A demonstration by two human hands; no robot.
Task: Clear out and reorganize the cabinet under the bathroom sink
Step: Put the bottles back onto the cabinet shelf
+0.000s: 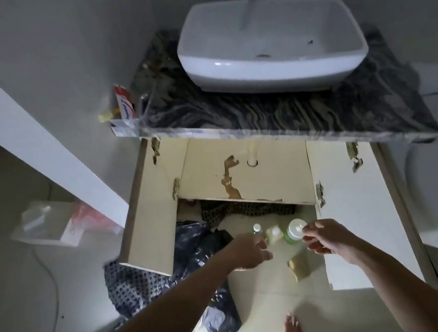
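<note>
Reaching into the open under-sink cabinet (240,168), the right hand (328,237) pinches a green pump bottle (294,229); the left hand (249,250) grips a clear bottle (257,229).

I see two bare forearms, no sleeves, watch or bands visible on either. The left hand (248,251) and right hand (328,240) carry no gloves and no rings that I can make out. Both feet (291,330) are bare, without footwear.
</note>
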